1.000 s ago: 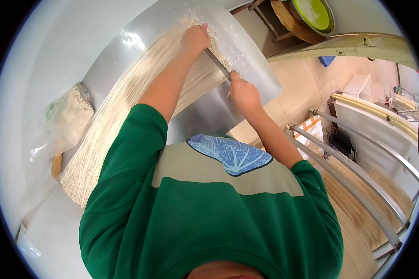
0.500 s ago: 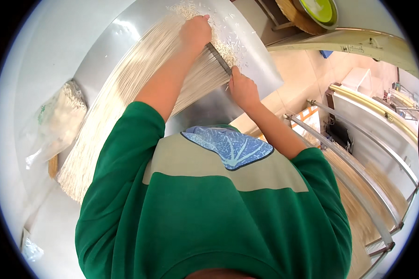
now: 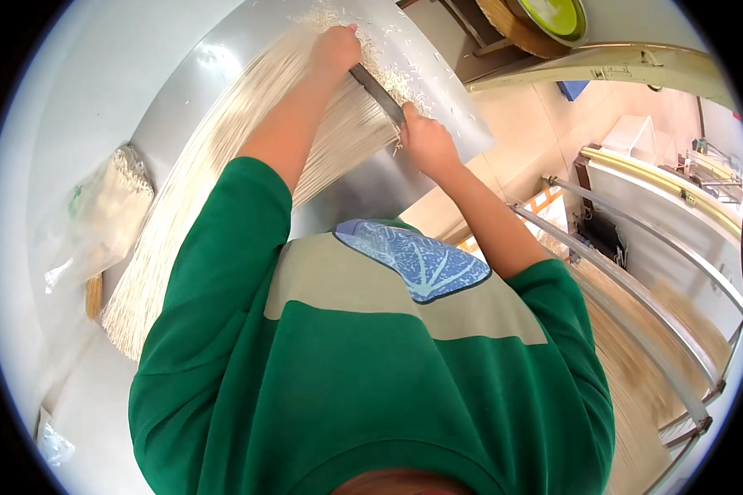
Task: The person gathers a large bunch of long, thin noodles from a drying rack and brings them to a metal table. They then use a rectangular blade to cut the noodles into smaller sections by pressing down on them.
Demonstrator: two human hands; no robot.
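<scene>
Long, thin, pale strands that look like dried noodles (image 3: 198, 190) lie in a wide bundle across a shiny metal sheet (image 3: 351, 194). A straight, dark metal blade (image 3: 377, 94) sits crosswise over the strands near their far right end. My left hand (image 3: 336, 49) is closed around its far end, the fingers partly turned from sight. Its near end is in the grip of my right hand (image 3: 431, 142), beside the bundle's edge. Beyond the blade, short broken bits of strand (image 3: 400, 85) are scattered on the sheet.
A clear plastic bag of pale strands (image 3: 111, 202) and a brush-like brown end (image 3: 94, 297) lie on the left. Right of me, a metal-railed rack (image 3: 636, 289) stands over brownish strands. A bowl with bright green inside (image 3: 553, 15) is at the far right.
The whole view has shifted slightly. Both hands and the blade have moved a little to the left and away from me, and the blade shows more of its flat side.
</scene>
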